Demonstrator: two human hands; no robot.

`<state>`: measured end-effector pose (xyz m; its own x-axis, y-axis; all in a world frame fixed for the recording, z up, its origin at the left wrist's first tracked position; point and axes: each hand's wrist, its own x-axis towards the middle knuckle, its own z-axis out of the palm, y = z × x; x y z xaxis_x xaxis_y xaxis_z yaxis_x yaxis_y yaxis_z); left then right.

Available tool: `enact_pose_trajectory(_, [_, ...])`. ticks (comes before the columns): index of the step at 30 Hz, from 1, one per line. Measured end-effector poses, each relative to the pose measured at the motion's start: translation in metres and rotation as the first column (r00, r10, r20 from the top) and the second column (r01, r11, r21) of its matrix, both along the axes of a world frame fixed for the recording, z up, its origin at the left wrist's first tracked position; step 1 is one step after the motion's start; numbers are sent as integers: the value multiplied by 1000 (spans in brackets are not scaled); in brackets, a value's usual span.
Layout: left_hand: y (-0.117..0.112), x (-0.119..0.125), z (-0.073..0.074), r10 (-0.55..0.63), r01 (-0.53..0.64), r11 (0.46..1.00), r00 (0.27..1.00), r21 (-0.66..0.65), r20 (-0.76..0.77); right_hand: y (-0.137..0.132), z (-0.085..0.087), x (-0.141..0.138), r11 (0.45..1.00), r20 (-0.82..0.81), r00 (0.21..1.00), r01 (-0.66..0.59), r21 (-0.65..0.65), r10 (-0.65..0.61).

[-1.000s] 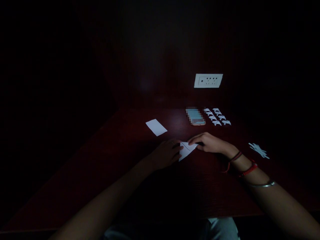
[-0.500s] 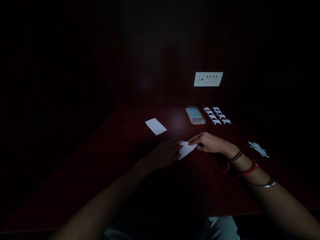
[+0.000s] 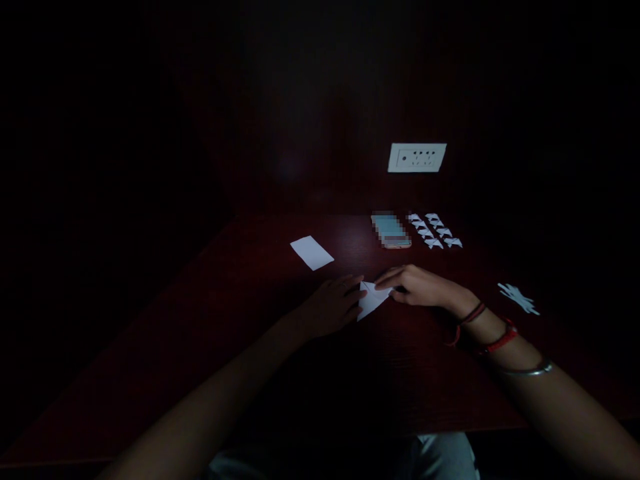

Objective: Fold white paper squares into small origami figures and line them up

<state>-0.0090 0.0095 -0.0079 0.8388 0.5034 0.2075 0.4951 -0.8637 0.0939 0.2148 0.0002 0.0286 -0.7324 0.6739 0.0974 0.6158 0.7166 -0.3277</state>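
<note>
A folded piece of white paper (image 3: pixel 372 303) lies on the dark red table between my hands, its outline roughly triangular. My left hand (image 3: pixel 333 308) rests flat with fingers apart, the fingertips on the paper's left edge. At the upper right corner, my right hand (image 3: pixel 413 285) has its fingers closed on the paper; the thumb is partly hidden. Past my left hand lies a flat sheet of white paper (image 3: pixel 312 253).
A phone (image 3: pixel 391 231) lies near the back wall. Two rows of small folded white paper pieces (image 3: pixel 433 233) are to its right. Thin white strips (image 3: pixel 519 299) lie beyond my right wrist. A socket plate (image 3: pixel 417 158) is on the wall.
My right fingers have shifted slightly left with the paper's right corner, and a flap with a crease line now shows on top of it. My left hand has barely moved.
</note>
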Motion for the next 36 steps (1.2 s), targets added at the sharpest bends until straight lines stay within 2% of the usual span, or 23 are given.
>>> enact_pose_trajectory(6, [-1,0,2,5,-5,1000,1000,3,-2,-2,2,-4,998,4,999,46,51,-46])
enact_pose_trajectory(14, [-2,0,4,-3,3,1000,1000,12,-1,-1,2,-7,995,23,999,-26,101,23])
enact_pose_trajectory(19, [-1,0,5,0,0,1000,1000,20,-9,-2,1,-9,992,57,998,-10,122,3])
enact_pose_trajectory(28, [-2,2,12,-3,1,999,999,-49,-37,-4,3,-9,987,71,997,-13,158,2])
enact_pose_trajectory(36, [0,3,12,-15,13,996,1000,-83,-20,-4,2,-11,980,38,999,21,196,-29])
